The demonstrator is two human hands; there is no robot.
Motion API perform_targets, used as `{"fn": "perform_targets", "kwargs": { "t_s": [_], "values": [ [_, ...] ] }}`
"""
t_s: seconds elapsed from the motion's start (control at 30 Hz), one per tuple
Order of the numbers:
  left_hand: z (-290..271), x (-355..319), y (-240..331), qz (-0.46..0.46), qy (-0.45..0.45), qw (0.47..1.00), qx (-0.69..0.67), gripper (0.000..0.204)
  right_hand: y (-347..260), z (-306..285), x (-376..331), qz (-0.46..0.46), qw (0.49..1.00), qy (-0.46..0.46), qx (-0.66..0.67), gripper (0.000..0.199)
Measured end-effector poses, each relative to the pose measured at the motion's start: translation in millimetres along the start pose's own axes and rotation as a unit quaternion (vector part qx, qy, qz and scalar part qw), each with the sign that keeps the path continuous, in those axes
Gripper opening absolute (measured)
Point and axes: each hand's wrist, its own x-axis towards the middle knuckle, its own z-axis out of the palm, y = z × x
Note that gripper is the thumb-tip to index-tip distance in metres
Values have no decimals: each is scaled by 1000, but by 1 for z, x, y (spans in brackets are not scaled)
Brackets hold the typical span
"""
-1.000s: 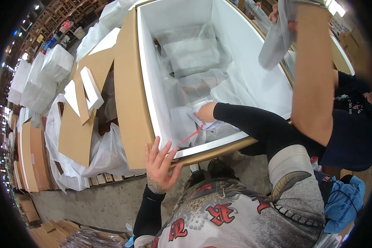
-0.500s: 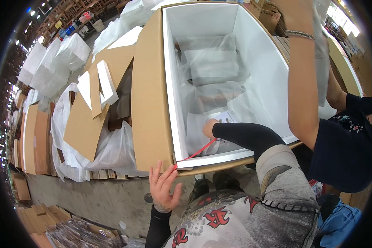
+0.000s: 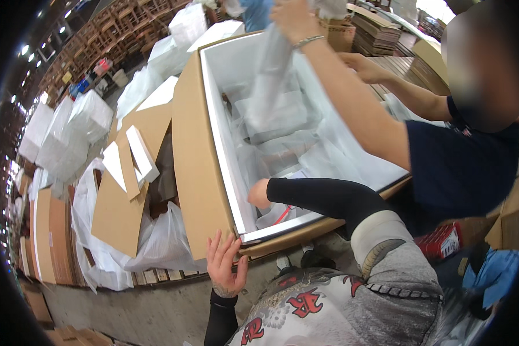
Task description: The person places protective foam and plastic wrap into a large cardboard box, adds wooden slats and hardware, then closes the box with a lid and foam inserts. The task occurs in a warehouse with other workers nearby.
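A large cardboard carton (image 3: 197, 155) lined with white foam board (image 3: 224, 164) stands open in front of me. Cloudy wrapping film (image 3: 277, 115) covers what lies inside. My left hand (image 3: 225, 266) rests with spread fingers on the carton's near left corner. Inside the near end, my right hand (image 3: 259, 194) is closed close to the left wall; its fingertips are hidden. A thin red strip (image 3: 283, 214) shows beneath my right forearm. Across the box reaches a co-worker's arm (image 3: 352, 98), holding a blurred sheet of translucent wrapping (image 3: 265, 81).
Loose cardboard (image 3: 118, 213), white foam strips (image 3: 142, 153) and plastic film (image 3: 161, 242) lie on a pallet at the left. White wrapped blocks (image 3: 89, 115) stand farther back. The co-worker (image 3: 461, 167) stands close on the right. Flattened cartons (image 3: 375, 34) are stacked behind.
The co-worker's arm has swung over the box with the wrapping sheet. My right hand has moved left and nearer, toward the wall. My left hand stays at the corner; the red strip no longer reaches it.
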Motion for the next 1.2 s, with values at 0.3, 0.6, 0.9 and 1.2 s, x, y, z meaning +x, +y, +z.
{"fn": "perform_targets", "kwargs": {
  "t_s": [0.3, 0.6, 0.9, 1.2],
  "values": [
    [10, 13, 5, 37, 89, 995, -37, 35, -133, -8, -192, 44, 794, 568, 213, 45],
    [21, 2, 1, 32, 106, 993, -46, 34, -152, 75, -240, 262, 831, 482, 88, 69],
    [55, -40, 59, -50, 160, 978, -127, 37, -134, 92, -246, 194, 847, 490, 66, 74],
    [81, -89, 111, -97, 162, 972, -140, 38, -128, 102, -248, 158, 847, 505, 58, 84]
  ]
}}
